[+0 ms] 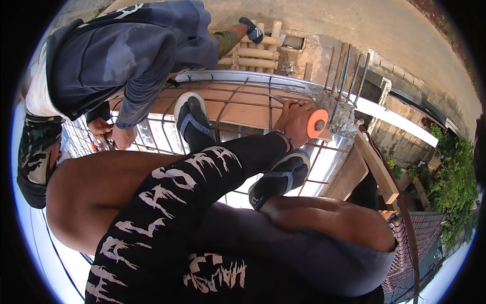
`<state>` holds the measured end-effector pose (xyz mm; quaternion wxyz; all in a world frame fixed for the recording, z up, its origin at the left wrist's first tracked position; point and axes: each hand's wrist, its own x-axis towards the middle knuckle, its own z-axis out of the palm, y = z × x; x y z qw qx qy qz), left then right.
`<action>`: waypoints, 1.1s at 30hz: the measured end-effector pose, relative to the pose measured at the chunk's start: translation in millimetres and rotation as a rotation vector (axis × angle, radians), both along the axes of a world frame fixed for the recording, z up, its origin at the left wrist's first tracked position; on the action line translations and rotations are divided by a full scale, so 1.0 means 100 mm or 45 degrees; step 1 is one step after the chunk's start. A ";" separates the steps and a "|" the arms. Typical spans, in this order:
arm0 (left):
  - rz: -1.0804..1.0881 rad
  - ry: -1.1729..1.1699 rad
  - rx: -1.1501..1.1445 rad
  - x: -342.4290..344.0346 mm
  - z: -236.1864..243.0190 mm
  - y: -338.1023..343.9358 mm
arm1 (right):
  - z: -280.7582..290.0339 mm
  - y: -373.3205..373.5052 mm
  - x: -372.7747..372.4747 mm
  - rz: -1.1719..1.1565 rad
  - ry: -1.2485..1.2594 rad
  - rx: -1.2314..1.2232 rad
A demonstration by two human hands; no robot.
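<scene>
My left hand (295, 120), at the end of a black sleeve with pale lettering, is closed around a chisel with a round orange hand guard (317, 124). The chisel's metal striking end faces up toward me, and most of its shaft is hidden by my fingers. Just right of the hand stands a rough, broken concrete column stub (344, 117) with several steel bars (349, 71) rising from it. My sandalled feet (195, 124) are set on a rebar grid (238, 99) around the hand. My right hand is out of sight.
At left, a co-worker in a dark blue sweatshirt (126, 55) bends over the rebar, hands (114, 134) close together on something small. Wooden boards (374, 164) lean right of the stub. A bamboo platform (255, 53), a metal-coloured edge strip (223, 76) and ground far below lie beyond.
</scene>
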<state>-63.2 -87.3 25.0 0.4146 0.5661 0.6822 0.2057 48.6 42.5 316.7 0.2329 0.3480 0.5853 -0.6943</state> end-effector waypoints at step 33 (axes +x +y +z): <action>0.006 0.096 -0.039 -0.03 -0.02 -0.06 | 0.10 0.07 -0.16 0.039 0.308 0.165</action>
